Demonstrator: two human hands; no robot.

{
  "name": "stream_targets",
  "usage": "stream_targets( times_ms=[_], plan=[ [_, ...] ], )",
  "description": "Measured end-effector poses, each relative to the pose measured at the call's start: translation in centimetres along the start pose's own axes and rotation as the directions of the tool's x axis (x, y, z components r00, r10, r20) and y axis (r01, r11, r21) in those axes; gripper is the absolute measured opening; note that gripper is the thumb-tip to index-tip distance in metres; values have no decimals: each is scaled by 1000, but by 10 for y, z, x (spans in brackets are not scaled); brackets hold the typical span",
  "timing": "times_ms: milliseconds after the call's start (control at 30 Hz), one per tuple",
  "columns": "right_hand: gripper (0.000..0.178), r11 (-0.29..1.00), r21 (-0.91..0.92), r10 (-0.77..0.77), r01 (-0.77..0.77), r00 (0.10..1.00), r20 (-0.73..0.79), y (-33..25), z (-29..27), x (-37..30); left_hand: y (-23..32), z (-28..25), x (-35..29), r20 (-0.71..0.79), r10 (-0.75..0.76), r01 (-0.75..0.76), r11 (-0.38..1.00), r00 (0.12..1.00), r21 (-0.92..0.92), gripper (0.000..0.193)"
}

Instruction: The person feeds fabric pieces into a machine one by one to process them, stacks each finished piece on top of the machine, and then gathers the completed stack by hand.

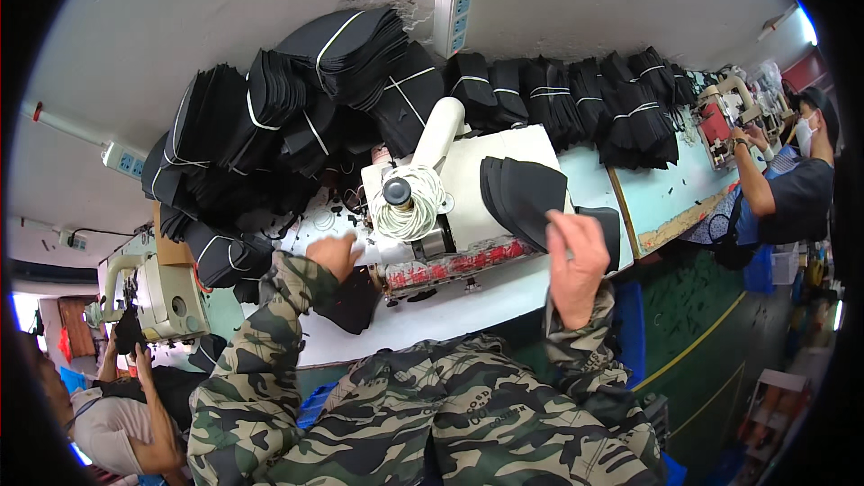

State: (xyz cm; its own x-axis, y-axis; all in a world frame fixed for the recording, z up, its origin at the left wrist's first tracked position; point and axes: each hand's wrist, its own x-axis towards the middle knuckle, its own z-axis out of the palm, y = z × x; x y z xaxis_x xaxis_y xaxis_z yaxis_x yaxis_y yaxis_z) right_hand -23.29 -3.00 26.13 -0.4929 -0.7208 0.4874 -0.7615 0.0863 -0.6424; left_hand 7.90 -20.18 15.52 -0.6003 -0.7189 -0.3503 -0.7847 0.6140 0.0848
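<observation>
In front of me stands a white table machine with a worn red front edge. Fanned black sheet pieces lie on its right end. My right hand is at their lower right edge, fingers apart; whether a fingertip touches them I cannot tell. Another dark piece shows just behind this hand. My left hand is at the machine's left end, its fingers mostly hidden. Below it, a small black pile lies on the white tabletop. A coil of white cord with a black knob sits on the machine.
Tied bundles of black pieces are heaped along the wall, with more bundles at the back right. A socket strip hangs above. People work at a left machine and a right machine. A blue bin stands beside the table.
</observation>
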Motion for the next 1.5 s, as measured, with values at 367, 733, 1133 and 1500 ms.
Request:
stream_targets(
  times_ms=[367,733,1133,1500],
  plan=[
    [24,928,256,55,-269,781,622,-19,69,-69,-10,62,-55,43,-9,6,997,999,72,42],
    [21,656,228,127,-719,403,906,-25,97,-88,38,-44,-26,211,491,-153,601,846,-785,23],
    [18,957,128,105,-260,723,683,-25,83,-30,27,-38,-6,350,292,174,493,890,-853,29],
    [27,943,-86,-192,321,738,646,-14,98,-9,72,-22,11,234,227,169,275,945,-946,30]
  ],
)
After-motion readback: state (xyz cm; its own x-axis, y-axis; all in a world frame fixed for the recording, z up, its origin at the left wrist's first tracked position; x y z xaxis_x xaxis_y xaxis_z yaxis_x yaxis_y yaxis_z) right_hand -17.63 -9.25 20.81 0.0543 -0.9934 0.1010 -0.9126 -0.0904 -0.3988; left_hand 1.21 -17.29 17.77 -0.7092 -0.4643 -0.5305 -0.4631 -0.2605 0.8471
